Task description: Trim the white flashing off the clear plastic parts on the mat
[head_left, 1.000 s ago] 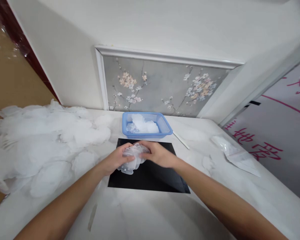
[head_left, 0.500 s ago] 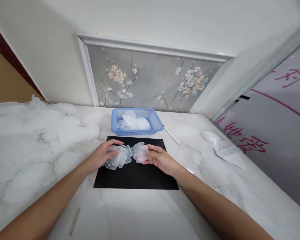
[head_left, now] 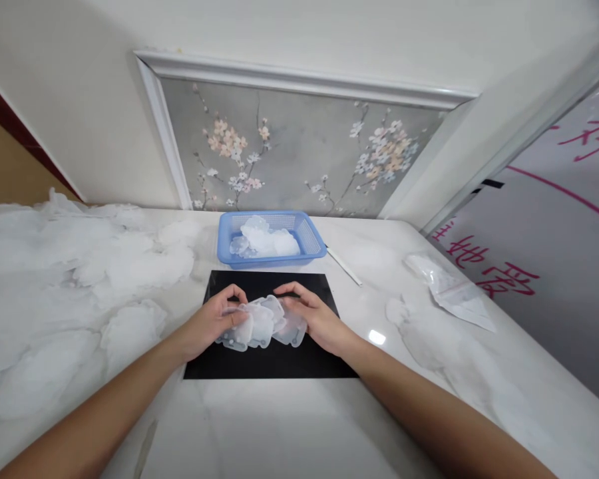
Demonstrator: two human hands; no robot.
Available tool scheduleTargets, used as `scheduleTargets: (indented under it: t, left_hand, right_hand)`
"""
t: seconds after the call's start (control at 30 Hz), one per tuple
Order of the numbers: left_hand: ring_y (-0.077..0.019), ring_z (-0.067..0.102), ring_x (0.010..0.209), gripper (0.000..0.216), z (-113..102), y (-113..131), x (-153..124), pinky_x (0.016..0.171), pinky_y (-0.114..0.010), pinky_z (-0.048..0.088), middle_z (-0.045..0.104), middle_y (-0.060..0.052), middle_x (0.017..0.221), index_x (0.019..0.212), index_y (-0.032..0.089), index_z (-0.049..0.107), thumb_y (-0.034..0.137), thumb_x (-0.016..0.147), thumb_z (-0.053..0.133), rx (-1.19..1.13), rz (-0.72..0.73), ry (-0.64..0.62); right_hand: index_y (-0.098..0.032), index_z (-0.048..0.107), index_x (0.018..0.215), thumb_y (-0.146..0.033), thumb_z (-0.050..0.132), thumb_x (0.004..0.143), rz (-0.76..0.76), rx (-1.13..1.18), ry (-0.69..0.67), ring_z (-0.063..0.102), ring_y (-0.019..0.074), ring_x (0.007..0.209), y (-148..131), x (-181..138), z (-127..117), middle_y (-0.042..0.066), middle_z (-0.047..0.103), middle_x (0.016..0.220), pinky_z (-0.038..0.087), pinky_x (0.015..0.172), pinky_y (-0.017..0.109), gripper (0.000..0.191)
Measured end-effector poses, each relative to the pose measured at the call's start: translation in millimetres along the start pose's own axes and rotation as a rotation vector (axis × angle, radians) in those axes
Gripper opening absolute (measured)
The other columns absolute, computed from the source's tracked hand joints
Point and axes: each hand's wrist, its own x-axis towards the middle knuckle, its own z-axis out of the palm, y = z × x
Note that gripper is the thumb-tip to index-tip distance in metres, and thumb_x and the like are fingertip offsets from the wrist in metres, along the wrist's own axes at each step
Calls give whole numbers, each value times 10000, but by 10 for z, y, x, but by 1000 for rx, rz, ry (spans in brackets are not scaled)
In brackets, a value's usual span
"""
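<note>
Over a black mat (head_left: 259, 364), my left hand (head_left: 219, 319) pinches a fanned bunch of thin, translucent plastic pieces (head_left: 260, 324) between thumb and fingers. The pieces are frosted, with rounded, notched outlines and small dots near their edges. My right hand (head_left: 315, 316) grips another translucent plastic piece (head_left: 290, 327) at the right end of the bunch. That piece overlaps or touches the others. My right fingertips are partly hidden behind it.
Behind the mat stands a blue basket (head_left: 272, 261) with similar whitish pieces inside. A white pen-like tool (head_left: 345, 266) lies right of it. Large heaps of translucent pieces (head_left: 80, 286) cover the table's left side. A clear plastic bag (head_left: 452, 293) rests at the right.
My right hand has brought its piece left and down against the bunch, closing the gap between them. My left hand has shifted slightly right and lower with the bunch.
</note>
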Motion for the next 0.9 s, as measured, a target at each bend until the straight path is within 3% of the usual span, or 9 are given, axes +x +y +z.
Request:
scheduleTargets:
  t: [0.17, 0.23, 0.4, 0.63, 0.77, 0.9]
  left_hand:
    - [-205, 659, 837, 487, -70, 69, -33, 668, -274, 509, 693, -65, 1039, 1133, 231, 532, 375, 726, 758, 7, -57, -77]
    - [-223, 668, 849, 513, -119, 112, -45, 682, -296, 513, 701, -76, 1049, 1161, 228, 550, 354, 714, 768, -1, -89, -45]
    - [-220, 662, 893, 446, -194, 194, -48, 736, -306, 518, 697, -91, 1080, 1117, 191, 639, 257, 700, 783, -131, -157, 122]
    - [-246, 680, 944, 295, -203, 195, -30, 790, -349, 543, 692, -108, 1157, 1044, 180, 697, 181, 751, 727, -341, -216, 64]
    - [-232, 694, 912, 315, -221, 172, -33, 786, -348, 546, 704, -95, 1135, 1088, 197, 686, 163, 774, 699, -359, -230, 65]
    - [-230, 681, 934, 271, -207, 161, -51, 783, -320, 533, 702, -101, 1137, 1062, 191, 702, 260, 800, 693, -288, -218, 43]
  right_hand:
    - [-189, 610, 796, -467, 784, 681, -31, -72, 27, 563, 111, 609, 36, 25, -10, -18, 640, 704, 437, 577, 235, 348]
    - [-190, 606, 803, -468, 790, 671, -15, -60, 61, 565, 112, 600, 28, 30, -43, -17, 644, 698, 441, 577, 238, 359]
    - [-198, 610, 827, -484, 793, 666, 17, -50, 97, 582, 126, 598, -24, 17, -101, -6, 656, 725, 451, 547, 244, 376]
    - [-213, 604, 802, -459, 768, 718, 3, 15, 53, 569, 113, 619, -72, -10, -108, -34, 608, 723, 461, 550, 231, 308]
    - [-228, 597, 804, -439, 748, 747, -93, 27, 55, 635, 171, 828, -107, -5, -142, 10, 678, 958, 511, 691, 295, 265]
    - [-240, 650, 777, -326, 666, 825, -330, -250, 32, 567, 236, 1179, -141, -37, -143, 26, 626, 1257, 438, 986, 410, 100]
